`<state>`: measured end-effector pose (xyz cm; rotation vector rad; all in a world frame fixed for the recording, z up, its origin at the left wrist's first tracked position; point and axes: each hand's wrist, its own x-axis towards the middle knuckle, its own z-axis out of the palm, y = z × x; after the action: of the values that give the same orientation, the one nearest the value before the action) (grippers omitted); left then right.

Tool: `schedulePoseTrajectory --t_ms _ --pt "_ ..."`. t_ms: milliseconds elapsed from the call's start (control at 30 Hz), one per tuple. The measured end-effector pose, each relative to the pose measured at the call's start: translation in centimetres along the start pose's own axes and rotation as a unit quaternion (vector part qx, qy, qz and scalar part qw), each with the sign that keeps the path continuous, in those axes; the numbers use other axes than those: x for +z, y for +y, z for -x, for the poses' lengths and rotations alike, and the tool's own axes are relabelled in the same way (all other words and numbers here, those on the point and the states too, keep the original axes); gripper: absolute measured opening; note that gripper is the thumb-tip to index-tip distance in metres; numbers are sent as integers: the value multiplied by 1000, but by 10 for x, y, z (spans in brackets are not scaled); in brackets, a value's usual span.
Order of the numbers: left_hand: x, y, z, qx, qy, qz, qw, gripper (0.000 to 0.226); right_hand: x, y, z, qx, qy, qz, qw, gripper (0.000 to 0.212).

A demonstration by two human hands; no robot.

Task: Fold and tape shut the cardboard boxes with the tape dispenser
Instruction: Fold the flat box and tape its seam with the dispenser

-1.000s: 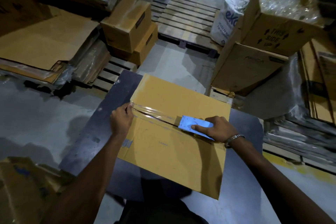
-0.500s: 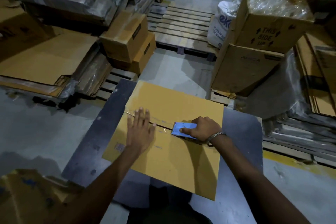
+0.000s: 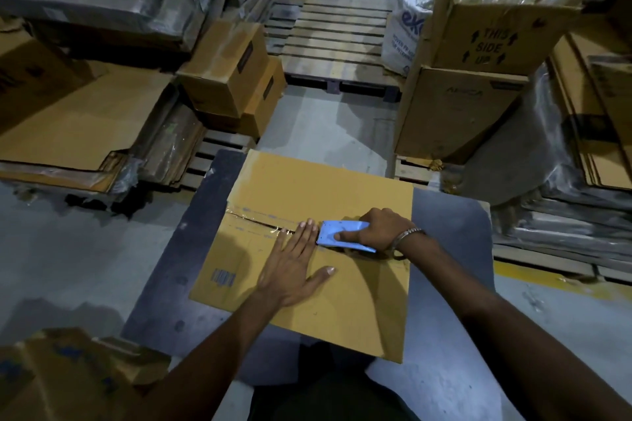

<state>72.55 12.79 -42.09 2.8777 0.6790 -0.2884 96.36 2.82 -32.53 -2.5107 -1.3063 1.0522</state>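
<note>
While my right hand [image 3: 383, 229] is curled round the blue tape dispenser [image 3: 345, 236], forefinger laid along its side, my left hand [image 3: 294, 267] lies flat with straight fingers just behind it, fingertips on the seam and thumb spread toward me; it grips nothing, only presses. I have the cardboard box [image 3: 318, 243] lying on the dark surface [image 3: 191, 249] straight ahead of me, its near edge overhanging toward my body, and the dispenser sits on its top about two thirds of the way along the seam toward the right edge; clear tape [image 3: 253, 215] glints over the left stretch of that seam, creased in places. I judge the box light and fairly stiff across its panels but springy at the flaps, which stand slightly apart where a dark gap shows; so it wants a flat palm beside the seam rather than a grip on any edge; the board is matt brown corrugate, dry and not slippery, with a printed mark near the left corner. I take the dispenser for hard, smooth plastic, wedge-shaped and light, best held round its body as now; the tape is thin, glossy and likely to wrinkle or stick to itself if the pull goes slack. Around me stand stacked cartons [image 3: 232, 79], a wooden pallet [image 3: 335, 44] and flattened cardboard sheets [image 3: 85, 120].
</note>
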Motion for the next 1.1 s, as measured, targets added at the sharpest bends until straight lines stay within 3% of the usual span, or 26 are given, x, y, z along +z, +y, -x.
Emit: schedulePoseTrajectory --t_ms 300,500,667,867,1100 --pt "-1 1 1 7 2 -2 1000 101 -28 63 29 41 -52 -37 997 83" --pt "1 11 2 -14 39 6 999 103 -20 69 38 22 -8 22 999 75" --pt "4 74 -1 -5 71 47 996 112 -14 69 32 18 22 47 998 73" --pt "7 139 -17 -87 98 125 983 129 -17 64 36 14 19 55 998 66" --pt "13 146 -21 -124 105 134 978 141 -15 66 34 15 11 48 999 67"
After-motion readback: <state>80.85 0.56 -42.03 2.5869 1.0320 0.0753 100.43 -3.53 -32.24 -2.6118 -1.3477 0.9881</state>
